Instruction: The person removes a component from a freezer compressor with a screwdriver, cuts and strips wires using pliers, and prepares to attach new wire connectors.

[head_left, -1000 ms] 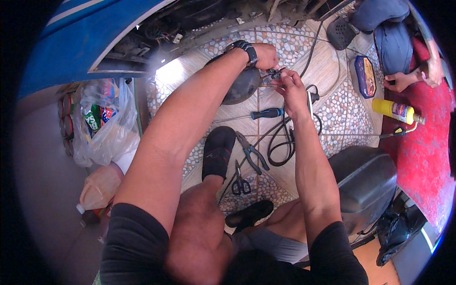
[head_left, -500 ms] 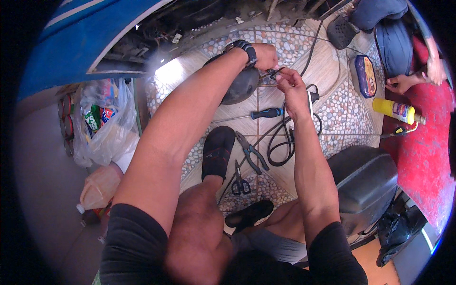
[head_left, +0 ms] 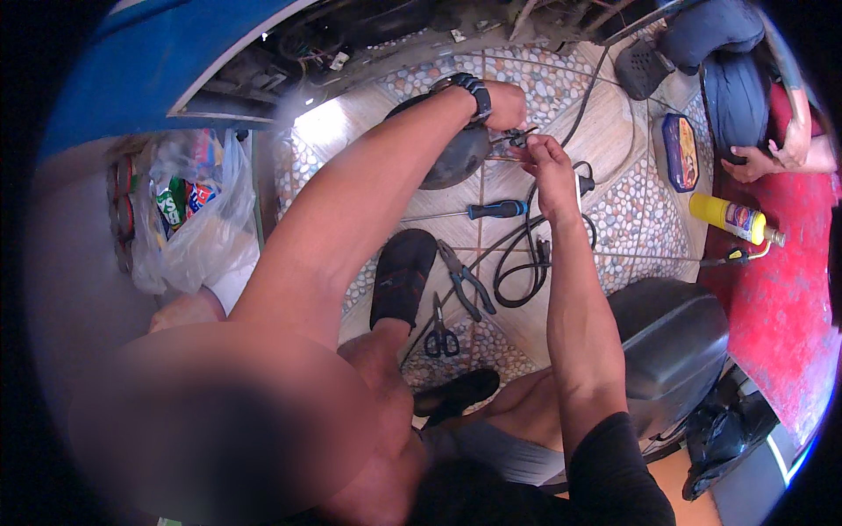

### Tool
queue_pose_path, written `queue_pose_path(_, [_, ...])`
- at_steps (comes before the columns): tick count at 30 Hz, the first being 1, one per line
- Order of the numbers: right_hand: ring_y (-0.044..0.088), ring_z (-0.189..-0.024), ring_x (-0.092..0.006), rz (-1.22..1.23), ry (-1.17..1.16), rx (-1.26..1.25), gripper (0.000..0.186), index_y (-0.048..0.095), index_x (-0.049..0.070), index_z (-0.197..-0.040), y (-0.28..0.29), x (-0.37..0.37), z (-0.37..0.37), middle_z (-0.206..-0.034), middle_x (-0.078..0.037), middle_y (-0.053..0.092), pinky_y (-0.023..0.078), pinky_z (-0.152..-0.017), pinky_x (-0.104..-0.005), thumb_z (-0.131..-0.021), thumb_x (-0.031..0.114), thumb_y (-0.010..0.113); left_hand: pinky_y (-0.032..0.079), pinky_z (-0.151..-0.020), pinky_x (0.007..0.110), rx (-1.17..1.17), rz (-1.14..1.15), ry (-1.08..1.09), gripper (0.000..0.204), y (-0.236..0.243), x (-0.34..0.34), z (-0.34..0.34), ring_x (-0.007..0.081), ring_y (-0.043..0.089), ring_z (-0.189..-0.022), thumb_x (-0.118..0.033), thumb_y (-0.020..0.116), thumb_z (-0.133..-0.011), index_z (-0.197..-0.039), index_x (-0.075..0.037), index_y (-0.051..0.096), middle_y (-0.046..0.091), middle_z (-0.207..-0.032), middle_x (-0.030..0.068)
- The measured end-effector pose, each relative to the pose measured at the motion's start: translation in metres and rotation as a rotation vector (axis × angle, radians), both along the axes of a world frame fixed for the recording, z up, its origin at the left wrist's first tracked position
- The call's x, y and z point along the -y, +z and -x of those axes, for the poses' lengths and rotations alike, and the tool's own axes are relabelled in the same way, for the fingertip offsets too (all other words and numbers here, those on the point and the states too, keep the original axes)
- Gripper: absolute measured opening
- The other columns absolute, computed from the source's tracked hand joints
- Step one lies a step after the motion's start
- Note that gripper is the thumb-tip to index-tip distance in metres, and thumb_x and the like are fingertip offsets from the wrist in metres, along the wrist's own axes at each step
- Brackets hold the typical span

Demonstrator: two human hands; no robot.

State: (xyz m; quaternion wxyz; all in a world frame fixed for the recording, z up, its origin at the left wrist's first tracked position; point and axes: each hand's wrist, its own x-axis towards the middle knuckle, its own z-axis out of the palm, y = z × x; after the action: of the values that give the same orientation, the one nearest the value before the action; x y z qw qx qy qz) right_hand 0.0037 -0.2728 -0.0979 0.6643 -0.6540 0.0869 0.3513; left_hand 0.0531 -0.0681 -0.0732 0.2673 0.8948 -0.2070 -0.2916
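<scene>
My left hand (head_left: 506,105), with a dark watch on its wrist, is closed with fingers curled beside a small dark wire-like part (head_left: 517,138). What its fingers hold is hidden. Thumb and fingertips of my right hand (head_left: 551,168) pinch that part from the right. Under my left wrist lies a dark rounded object (head_left: 459,162), partly covered by my forearm. A blue-and-black screwdriver (head_left: 497,210) rests on the tiles below my hands. Pliers (head_left: 467,280) and black-handled scissors (head_left: 441,340) lie nearer to me, by my foot.
A black cable (head_left: 517,298) coils beside my right forearm. A black case (head_left: 671,342) stands at right, near a yellow canister (head_left: 726,217) and an oval box (head_left: 680,153). Another person's hands (head_left: 772,158) are at far right. Left is a plastic bag (head_left: 197,237); a blur covers the lower left.
Both my hands have shifted slightly right, and a little more gap shows between them. A large blurred shape now covers the lower left. The other person's hands have moved slightly.
</scene>
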Motion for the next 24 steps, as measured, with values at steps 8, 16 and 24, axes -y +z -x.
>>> queue_pose_path(8, [0.064, -0.090, -0.0167, 0.233, 0.145, 0.439, 0.037, 0.063, 0.001, -0.125, 0.005, -0.004, 0.010, -0.101, -0.009, 0.070, 0.050, -0.086, -0.0307, -0.094, 0.019, 0.070, 0.047, -0.065, 0.045, -0.029, 0.008, 0.039, 0.034, 0.004, -0.001, 0.003, 0.0253, 0.058, -0.064, -0.029, 0.056, -0.100, -0.086, 0.000, 0.067, 0.064, -0.070, 0.0139])
queue_pose_path(16, [0.064, -0.097, -0.0158, 0.322, 0.300, 0.275, 0.036, 0.059, 0.001, -0.127, 0.007, 0.003, -0.010, -0.098, -0.007, 0.069, 0.049, -0.089, -0.0298, -0.094, 0.014, 0.068, 0.050, -0.069, 0.045, 0.033, -0.048, -0.026, 0.029, -0.001, 0.000, 0.003, 0.0269, 0.065, -0.071, -0.027, 0.059, -0.098, -0.096, -0.001, 0.072, 0.071, -0.082, 0.0169])
queue_pose_path(24, [0.070, -0.091, -0.0238, 0.441, 0.305, 0.555, 0.034, 0.058, 0.001, -0.111, 0.017, -0.003, -0.002, -0.096, -0.014, 0.073, 0.053, -0.086, -0.0362, -0.085, 0.016, 0.075, 0.051, -0.073, 0.045, 0.028, -0.031, 0.042, 0.028, -0.002, 0.003, 0.005, 0.0299, 0.066, -0.075, -0.026, 0.061, -0.096, -0.100, -0.001, 0.073, 0.073, -0.088, 0.0180])
